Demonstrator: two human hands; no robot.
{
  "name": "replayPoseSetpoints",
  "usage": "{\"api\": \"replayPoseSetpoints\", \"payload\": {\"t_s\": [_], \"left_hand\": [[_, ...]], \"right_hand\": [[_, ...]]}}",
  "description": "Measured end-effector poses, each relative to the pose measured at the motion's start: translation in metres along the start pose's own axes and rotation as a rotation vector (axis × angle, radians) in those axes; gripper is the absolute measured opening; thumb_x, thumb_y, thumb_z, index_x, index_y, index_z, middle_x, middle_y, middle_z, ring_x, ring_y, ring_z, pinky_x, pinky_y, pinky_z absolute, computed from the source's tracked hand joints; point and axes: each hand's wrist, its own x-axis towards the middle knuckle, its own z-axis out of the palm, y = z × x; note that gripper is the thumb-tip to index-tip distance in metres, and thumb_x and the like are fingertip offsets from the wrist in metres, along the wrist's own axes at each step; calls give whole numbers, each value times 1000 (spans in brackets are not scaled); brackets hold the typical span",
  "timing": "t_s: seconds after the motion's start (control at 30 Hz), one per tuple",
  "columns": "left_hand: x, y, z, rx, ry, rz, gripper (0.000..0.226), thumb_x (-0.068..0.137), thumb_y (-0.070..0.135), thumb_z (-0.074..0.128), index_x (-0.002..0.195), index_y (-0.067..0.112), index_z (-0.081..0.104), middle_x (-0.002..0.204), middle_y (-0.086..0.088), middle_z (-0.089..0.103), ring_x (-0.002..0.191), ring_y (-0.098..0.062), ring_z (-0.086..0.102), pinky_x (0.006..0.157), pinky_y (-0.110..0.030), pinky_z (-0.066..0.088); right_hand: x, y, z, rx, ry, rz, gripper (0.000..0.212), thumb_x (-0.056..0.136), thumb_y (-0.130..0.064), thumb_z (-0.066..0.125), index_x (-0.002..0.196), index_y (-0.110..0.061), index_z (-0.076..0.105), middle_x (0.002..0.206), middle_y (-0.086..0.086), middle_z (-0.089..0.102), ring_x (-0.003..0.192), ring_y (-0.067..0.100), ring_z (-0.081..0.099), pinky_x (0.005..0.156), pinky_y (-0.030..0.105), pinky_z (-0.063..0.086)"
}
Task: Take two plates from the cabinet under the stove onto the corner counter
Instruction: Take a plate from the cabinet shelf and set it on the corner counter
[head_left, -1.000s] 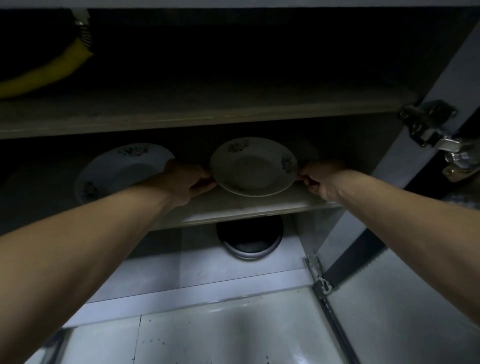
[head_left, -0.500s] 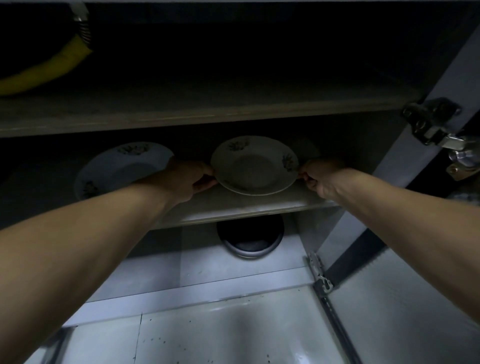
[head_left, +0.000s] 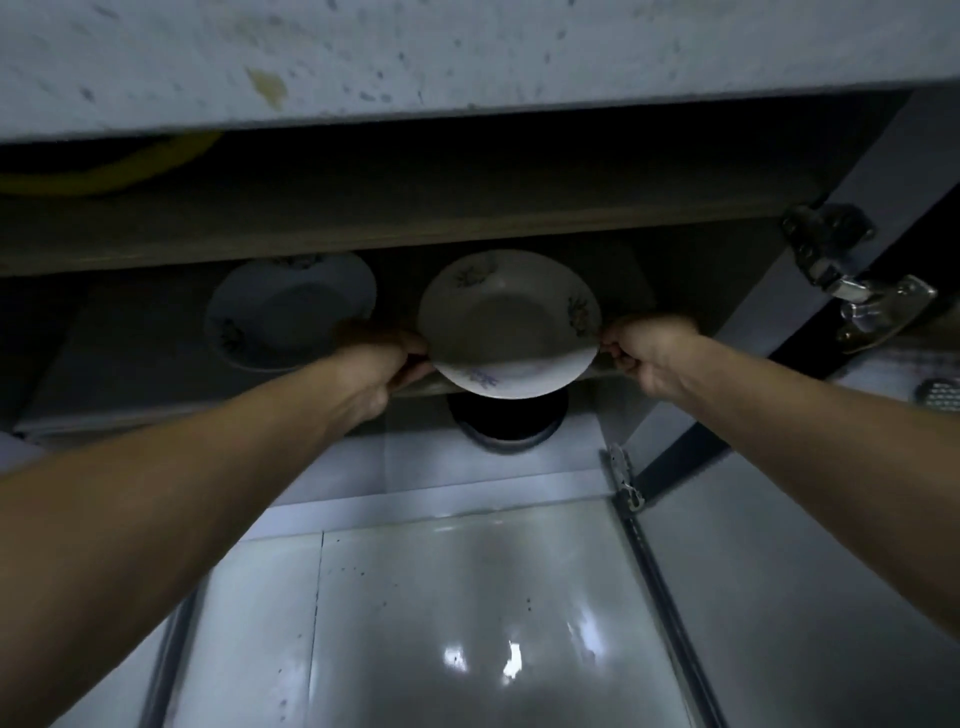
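A white plate with small flower prints (head_left: 509, 325) hangs at the front edge of the cabinet's middle shelf, its near rim past the edge. My left hand (head_left: 382, 364) grips its left rim and my right hand (head_left: 644, 353) grips its right rim. A second white flowered plate (head_left: 288, 312) lies further left on the same shelf, partly behind my left hand and partly hidden by the shelf above.
The speckled counter edge (head_left: 467, 57) overhangs the cabinet. A dark round pan (head_left: 506, 423) sits on the cabinet floor below the held plate. The open door with metal hinges (head_left: 826, 249) stands at the right. A yellow hose (head_left: 104, 171) lies on the upper shelf. Glossy floor tiles (head_left: 467, 623) lie below.
The plate between my hands has come forward and now overhangs the shelf edge. The view has pulled back and up, so the counter edge has come into sight.
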Motion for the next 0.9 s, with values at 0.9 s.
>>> {"api": "replayPoseSetpoints", "payload": {"t_s": [0.9], "left_hand": [[-250, 17, -85, 13, 164, -45, 9, 75, -9, 70, 82, -4, 70, 82, -18, 71, 73, -25, 71, 51, -18, 56]], "right_hand": [[-243, -5, -70, -28, -7, -27, 22, 77, 10, 63, 63, -6, 62, 62, 14, 57, 45, 14, 37, 29, 9, 26]]}}
